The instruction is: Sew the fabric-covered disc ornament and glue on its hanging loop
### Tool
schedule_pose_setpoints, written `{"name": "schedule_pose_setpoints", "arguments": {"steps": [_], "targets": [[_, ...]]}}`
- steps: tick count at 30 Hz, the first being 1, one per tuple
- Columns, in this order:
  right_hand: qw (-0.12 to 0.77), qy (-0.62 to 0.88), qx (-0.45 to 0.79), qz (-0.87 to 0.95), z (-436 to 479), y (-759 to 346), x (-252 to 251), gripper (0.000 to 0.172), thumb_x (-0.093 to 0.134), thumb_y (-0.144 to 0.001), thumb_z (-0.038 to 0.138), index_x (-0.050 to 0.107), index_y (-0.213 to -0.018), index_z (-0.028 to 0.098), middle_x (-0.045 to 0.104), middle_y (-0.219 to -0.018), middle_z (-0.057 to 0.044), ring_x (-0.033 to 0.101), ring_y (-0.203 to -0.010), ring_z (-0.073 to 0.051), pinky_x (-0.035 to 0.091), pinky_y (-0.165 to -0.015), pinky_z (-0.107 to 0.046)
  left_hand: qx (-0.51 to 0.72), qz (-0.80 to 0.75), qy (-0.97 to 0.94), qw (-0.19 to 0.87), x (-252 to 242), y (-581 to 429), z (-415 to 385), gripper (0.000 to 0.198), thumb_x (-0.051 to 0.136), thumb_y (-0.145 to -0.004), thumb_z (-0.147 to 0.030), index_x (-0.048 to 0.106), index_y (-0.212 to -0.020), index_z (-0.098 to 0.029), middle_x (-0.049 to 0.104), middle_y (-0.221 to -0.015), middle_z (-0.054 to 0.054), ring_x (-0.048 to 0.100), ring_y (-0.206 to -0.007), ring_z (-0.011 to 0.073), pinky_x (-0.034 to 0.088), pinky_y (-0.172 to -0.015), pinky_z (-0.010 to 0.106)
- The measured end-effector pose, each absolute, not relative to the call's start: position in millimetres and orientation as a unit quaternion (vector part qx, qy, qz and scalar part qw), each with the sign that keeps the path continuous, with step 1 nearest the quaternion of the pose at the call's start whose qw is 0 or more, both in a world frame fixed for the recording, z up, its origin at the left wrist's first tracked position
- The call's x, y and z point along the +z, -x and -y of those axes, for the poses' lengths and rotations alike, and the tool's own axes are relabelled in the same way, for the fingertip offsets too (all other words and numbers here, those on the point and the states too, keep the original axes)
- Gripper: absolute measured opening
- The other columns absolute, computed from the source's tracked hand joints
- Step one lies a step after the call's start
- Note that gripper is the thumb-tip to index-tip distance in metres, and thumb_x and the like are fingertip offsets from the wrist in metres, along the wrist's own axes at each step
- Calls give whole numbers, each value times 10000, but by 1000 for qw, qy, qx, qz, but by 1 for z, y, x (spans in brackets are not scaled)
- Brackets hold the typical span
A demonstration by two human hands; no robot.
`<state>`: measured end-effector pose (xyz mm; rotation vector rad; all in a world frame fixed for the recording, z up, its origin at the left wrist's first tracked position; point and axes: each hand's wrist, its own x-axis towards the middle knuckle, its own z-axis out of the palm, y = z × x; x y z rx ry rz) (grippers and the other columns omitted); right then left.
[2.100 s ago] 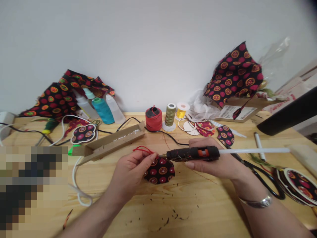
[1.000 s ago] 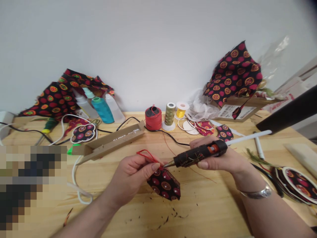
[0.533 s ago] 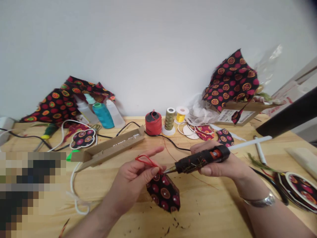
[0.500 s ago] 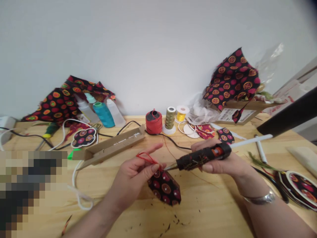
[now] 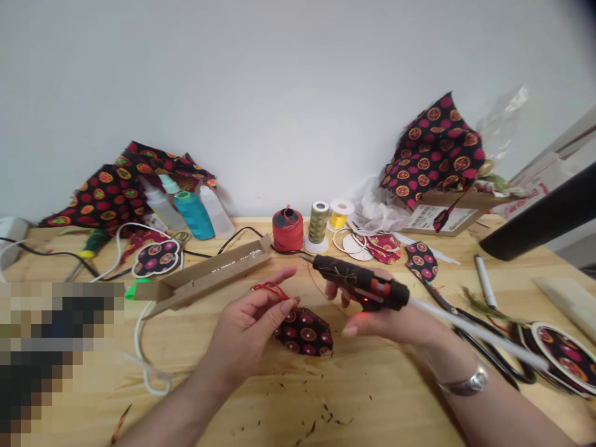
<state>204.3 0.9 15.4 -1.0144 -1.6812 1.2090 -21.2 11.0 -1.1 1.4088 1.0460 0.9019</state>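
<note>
A dark, hexagon-like piece covered in patterned fabric (image 5: pixel 307 333) is pinched at its upper left corner by my left hand (image 5: pixel 251 326). A loop of red cord (image 5: pixel 270 287) runs from that corner over the fingers. My right hand (image 5: pixel 382 326) holds a black hot glue gun (image 5: pixel 358 279), its nozzle pointing up and left, apart from the fabric piece. Out of the gun's back end a long white glue stick (image 5: pixel 479 335) slopes down over my wrist. An orange part and a small red light show on the gun; its trigger is mostly hidden.
An open cardboard tray (image 5: pixel 218 273) lies behind my left hand. Thread spools, including a red one (image 5: pixel 287 230), stand near the wall. Black-handled scissors (image 5: pixel 488 347) and a stack of fabric-covered discs (image 5: pixel 565 354) lie on the right. Dark scraps (image 5: pixel 311 428) dot the table in front.
The glue gun's nozzle has left the fabric piece's corner, swinging up and to the left, while its back end dropped. The fabric piece has tilted upward slightly in my left hand.
</note>
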Motion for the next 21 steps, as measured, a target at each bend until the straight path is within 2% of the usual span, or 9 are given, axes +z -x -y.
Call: {"name": "schedule_pose_setpoints", "arguments": {"steps": [3,7,12,13,16,18,21], "targets": [[384,427,416,705,3,-190,13,301,745,-634,289,604,-867,160,586,-812,-16,489,-684,-118,414,-608,-236,392,-450,-596,537,-4,20,-11,168,582,-801,-285,652,-703,-168,486,-1339,83,495,-1159,269,364,-982,388],[374,449,420,694,7,-180,10,127,658,-709,208,583,-794,154,553,-683,24,469,-580,-84,396,-524,-198,395,-456,-594,531,-4,19,-12,163,600,-785,-288,658,-687,-172,565,-1255,89,489,-1165,260,403,-943,348],[384,479,424,666,5,-180,7,101,618,-698,129,573,-782,163,567,-690,21,497,-585,-87,420,-535,-200,410,-437,-560,573,-2,19,-11,137,605,-777,-303,701,-773,-205,585,-1247,51,542,-1102,221,462,-866,293],[389,488,417,661,4,-180,7,99,618,-697,130,570,-776,166,569,-692,21,503,-593,-90,426,-543,-203,411,-432,-542,592,-2,19,-11,113,645,-742,-289,706,-799,-214,618,-1204,44,574,-1056,217,484,-833,287],[400,511,398,648,3,-181,7,93,613,-699,135,553,-756,177,568,-696,22,500,-603,-94,430,-551,-207,400,-427,-502,637,-3,18,-12,206,722,-655,-230,711,-860,-229,720,-989,22,648,-890,194,521,-753,272],[400,518,394,645,4,-181,7,83,607,-707,143,543,-742,182,574,-706,17,498,-611,-97,431,-555,-212,386,-429,-497,648,-4,17,-13,198,718,-659,-220,718,-857,-227,744,-855,7,665,-782,168,527,-709,250],[388,511,395,657,4,-184,11,85,620,-730,219,544,-746,184,583,-711,9,496,-609,-105,421,-548,-222,374,-442,-503,642,-4,16,-13,135,686,-697,-245,731,-820,-215,746,-767,3,658,-689,145,522,-655,222]]}}
